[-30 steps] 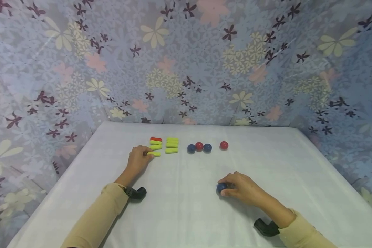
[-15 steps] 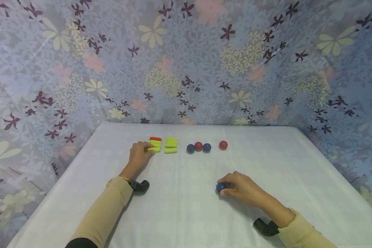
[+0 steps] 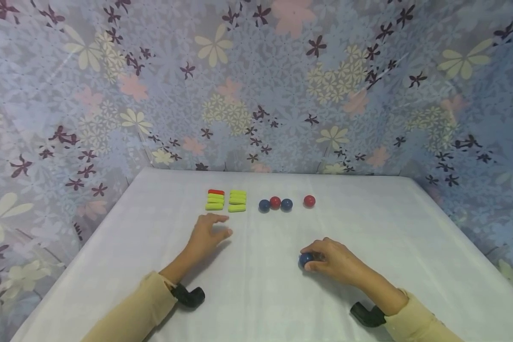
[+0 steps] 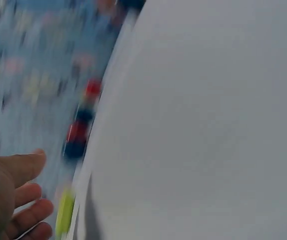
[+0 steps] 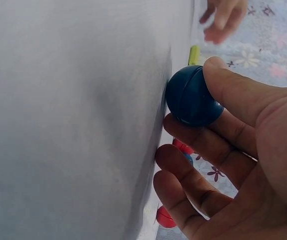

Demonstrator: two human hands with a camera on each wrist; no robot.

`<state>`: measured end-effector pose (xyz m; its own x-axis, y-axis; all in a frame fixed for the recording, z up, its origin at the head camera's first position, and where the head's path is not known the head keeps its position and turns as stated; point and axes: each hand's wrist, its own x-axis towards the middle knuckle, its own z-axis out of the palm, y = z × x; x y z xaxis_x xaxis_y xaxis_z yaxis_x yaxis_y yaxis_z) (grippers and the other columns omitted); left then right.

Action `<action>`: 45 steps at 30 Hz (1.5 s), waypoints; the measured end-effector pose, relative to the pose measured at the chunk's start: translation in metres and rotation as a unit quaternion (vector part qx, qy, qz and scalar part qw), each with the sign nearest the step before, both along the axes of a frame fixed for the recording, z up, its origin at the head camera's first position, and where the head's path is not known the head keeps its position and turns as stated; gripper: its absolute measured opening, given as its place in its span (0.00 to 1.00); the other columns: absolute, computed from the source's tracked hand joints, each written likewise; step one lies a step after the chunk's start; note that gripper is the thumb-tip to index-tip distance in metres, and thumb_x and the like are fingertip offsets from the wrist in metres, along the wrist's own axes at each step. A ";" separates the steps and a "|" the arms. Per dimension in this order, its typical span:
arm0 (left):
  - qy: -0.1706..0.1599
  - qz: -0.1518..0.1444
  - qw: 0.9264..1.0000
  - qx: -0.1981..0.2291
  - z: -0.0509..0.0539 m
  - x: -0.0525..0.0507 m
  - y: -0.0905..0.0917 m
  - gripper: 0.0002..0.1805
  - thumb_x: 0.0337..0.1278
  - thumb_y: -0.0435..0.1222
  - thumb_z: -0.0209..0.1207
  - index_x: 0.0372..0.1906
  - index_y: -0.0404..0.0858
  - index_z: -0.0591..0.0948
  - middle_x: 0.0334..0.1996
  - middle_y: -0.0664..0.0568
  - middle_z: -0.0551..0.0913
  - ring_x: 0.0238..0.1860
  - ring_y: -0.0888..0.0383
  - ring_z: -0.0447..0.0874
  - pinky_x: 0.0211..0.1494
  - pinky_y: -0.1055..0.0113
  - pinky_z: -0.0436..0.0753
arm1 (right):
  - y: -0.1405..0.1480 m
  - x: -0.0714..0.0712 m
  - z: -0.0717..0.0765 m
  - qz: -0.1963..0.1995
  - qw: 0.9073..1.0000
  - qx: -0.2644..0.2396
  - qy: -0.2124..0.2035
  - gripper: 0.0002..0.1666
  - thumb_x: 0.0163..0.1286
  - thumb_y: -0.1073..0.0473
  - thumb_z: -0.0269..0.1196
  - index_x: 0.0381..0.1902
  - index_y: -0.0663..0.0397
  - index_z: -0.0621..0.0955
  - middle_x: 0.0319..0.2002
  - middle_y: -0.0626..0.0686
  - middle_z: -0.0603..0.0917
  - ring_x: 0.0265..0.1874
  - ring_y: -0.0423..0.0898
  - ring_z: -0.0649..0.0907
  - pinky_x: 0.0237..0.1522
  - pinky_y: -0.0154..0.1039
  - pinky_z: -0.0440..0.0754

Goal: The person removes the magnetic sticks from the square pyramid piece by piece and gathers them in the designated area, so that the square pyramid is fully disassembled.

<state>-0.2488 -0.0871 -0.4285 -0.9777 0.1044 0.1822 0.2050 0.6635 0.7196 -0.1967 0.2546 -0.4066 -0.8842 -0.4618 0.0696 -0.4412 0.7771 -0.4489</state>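
My left hand (image 3: 207, 237) hovers with nothing in it, thumb and fingers apart, just in front of two columns of small sticks. A red stick (image 3: 215, 192) heads the left column, with yellow-green sticks (image 3: 214, 206) lined up below it. The right column holds several yellow-green sticks (image 3: 237, 208). On the right, my right hand (image 3: 335, 260) pinches a dark blue ball (image 3: 306, 259) between thumb and fingers, low at the tabletop. The right wrist view shows this blue ball (image 5: 194, 96) under the thumb, with a thin seam around it.
Past the sticks, a blue ball (image 3: 264, 205), a red ball (image 3: 275, 202) and another blue ball (image 3: 286, 204) sit in a row. A separate red ball (image 3: 309, 201) lies to their right. A flowered cloth (image 3: 256, 85) hangs behind the white-covered table (image 3: 256, 285).
My left hand has set a yellow-green stick at the near end of the left column, let go and drawn back toward me. My right hand has stayed in place with the blue ball.
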 end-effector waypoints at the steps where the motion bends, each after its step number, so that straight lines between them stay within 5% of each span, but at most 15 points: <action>1: 0.003 -0.023 1.000 0.003 -0.001 0.013 0.006 0.21 0.51 0.42 0.65 0.52 0.44 0.80 0.51 0.50 0.81 0.55 0.51 0.71 0.61 0.52 0.70 | 0.000 0.000 0.000 0.000 1.000 -0.001 0.000 0.24 0.55 0.43 0.66 0.48 0.47 0.83 0.36 0.40 0.82 0.33 0.37 0.73 0.35 0.31 0.71; 7: 0.015 -0.164 0.986 -0.016 -0.008 0.081 0.026 0.19 0.47 0.47 0.67 0.46 0.47 0.82 0.42 0.59 0.82 0.46 0.61 0.70 0.51 0.62 0.68 | 0.003 -0.004 -0.001 -0.002 1.000 0.000 -0.023 0.24 0.55 0.42 0.67 0.49 0.43 0.82 0.39 0.39 0.82 0.36 0.37 0.73 0.38 0.32 0.72; 12: 0.008 -0.203 0.978 -0.036 -0.011 0.106 0.030 0.18 0.48 0.49 0.65 0.46 0.50 0.81 0.43 0.65 0.78 0.48 0.65 0.67 0.55 0.61 0.65 | 0.006 -0.012 0.002 -0.012 0.998 -0.007 -0.064 0.25 0.55 0.45 0.68 0.51 0.43 0.81 0.42 0.42 0.81 0.41 0.40 0.75 0.44 0.38 0.75; 18: 0.023 -0.206 0.976 -0.067 -0.016 0.111 0.031 0.17 0.48 0.46 0.66 0.46 0.52 0.81 0.44 0.67 0.75 0.49 0.65 0.66 0.55 0.60 0.64 | 0.008 -0.044 0.002 -0.045 0.998 -0.046 -0.015 0.22 0.58 0.52 0.68 0.51 0.49 0.81 0.46 0.51 0.82 0.47 0.49 0.76 0.50 0.50 0.75; 24: 0.040 -0.211 0.974 -0.078 -0.018 0.112 0.030 0.16 0.49 0.46 0.65 0.46 0.52 0.81 0.46 0.68 0.73 0.49 0.65 0.64 0.55 0.60 0.64 | 0.007 -0.089 0.000 -0.087 0.989 -0.088 0.079 0.22 0.58 0.56 0.68 0.51 0.53 0.81 0.47 0.55 0.83 0.46 0.53 0.70 0.46 0.45 0.68; 28: 0.037 -0.210 0.974 -0.074 -0.017 0.114 0.031 0.16 0.49 0.46 0.65 0.46 0.52 0.81 0.46 0.67 0.73 0.49 0.65 0.64 0.55 0.60 0.63 | 0.003 -0.114 -0.001 -0.114 0.983 -0.089 0.115 0.22 0.58 0.55 0.68 0.50 0.56 0.82 0.49 0.60 0.79 0.49 0.58 0.66 0.49 0.51 0.65; 36: 0.041 -0.209 0.975 -0.071 -0.016 0.112 0.034 0.16 0.49 0.45 0.65 0.46 0.51 0.81 0.46 0.66 0.73 0.49 0.65 0.65 0.55 0.59 0.63 | 0.006 -0.147 -0.004 -0.146 0.986 -0.041 0.070 0.24 0.60 0.51 0.66 0.53 0.53 0.80 0.60 0.65 0.72 0.60 0.68 0.61 0.58 0.62 0.61; 45: 0.038 -0.215 0.974 -0.067 -0.018 0.112 0.034 0.16 0.50 0.46 0.65 0.46 0.51 0.81 0.46 0.66 0.74 0.49 0.65 0.65 0.55 0.60 0.63 | 0.007 -0.150 -0.005 -0.151 0.988 -0.005 0.033 0.25 0.60 0.49 0.66 0.54 0.52 0.80 0.64 0.68 0.68 0.62 0.73 0.59 0.59 0.67 0.60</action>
<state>-0.1365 -0.0534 -0.4461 -0.8227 0.5287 0.2091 0.5337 0.5915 0.6044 -0.3467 0.2615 -0.4120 -0.9749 -0.1776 0.1344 -0.2191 0.8733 -0.4351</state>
